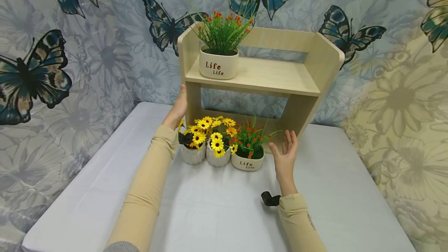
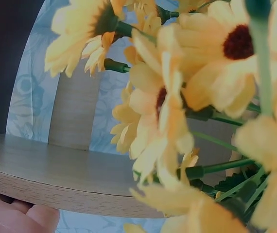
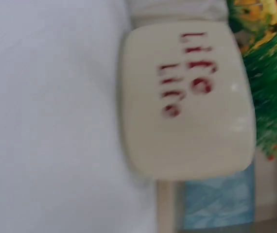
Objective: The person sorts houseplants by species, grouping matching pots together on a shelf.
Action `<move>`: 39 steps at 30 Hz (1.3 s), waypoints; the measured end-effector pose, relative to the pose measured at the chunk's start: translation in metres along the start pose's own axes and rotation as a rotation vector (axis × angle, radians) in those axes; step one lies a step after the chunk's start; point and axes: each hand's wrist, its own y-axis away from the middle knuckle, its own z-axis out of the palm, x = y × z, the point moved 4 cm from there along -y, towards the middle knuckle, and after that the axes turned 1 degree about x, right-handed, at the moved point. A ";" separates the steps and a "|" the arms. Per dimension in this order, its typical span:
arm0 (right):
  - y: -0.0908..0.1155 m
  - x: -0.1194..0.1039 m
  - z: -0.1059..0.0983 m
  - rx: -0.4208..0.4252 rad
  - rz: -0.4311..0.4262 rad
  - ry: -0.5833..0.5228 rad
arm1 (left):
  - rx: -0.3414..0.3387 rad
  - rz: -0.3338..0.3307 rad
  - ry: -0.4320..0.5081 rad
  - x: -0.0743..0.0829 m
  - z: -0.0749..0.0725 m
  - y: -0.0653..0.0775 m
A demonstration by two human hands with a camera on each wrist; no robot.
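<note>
A pale wooden two-tier shelf [image 1: 276, 75] stands at the back of the table. My left hand [image 1: 178, 106] rests against the outside of its left side panel; in the left wrist view, the fingers [image 2: 12, 216] lie along that panel's outer face. My right hand [image 1: 285, 162] is raised with fingers apart, holding nothing, just right of a cream "Life" pot [image 1: 247, 163] with red-dotted greenery. That pot fills much of the right wrist view. Left of it stand two white ribbed pots, one in the middle [image 1: 218, 158] and one at the left [image 1: 193, 154], both with yellow daisies [image 1: 217, 143].
A larger cream "Life" pot [image 1: 218, 63] with green grass and red blooms sits on the upper shelf at its left end. White cloth covers the table [image 1: 217, 209]. Butterfly-and-flower fabric walls [image 1: 105, 57] rise close behind and at both sides.
</note>
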 end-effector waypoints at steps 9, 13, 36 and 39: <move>0.009 0.043 -0.016 -0.175 0.083 -0.018 | 0.000 -0.005 -0.024 -0.001 0.002 0.000; 0.012 0.050 -0.018 -0.241 0.088 -0.021 | 0.004 -0.007 -0.024 0.001 0.003 0.001; 0.014 0.060 0.000 -0.507 0.328 0.181 | 0.010 -0.015 0.010 0.001 0.003 0.002; 0.014 0.064 0.002 -0.528 0.352 0.197 | 0.009 -0.015 0.008 0.002 0.003 0.002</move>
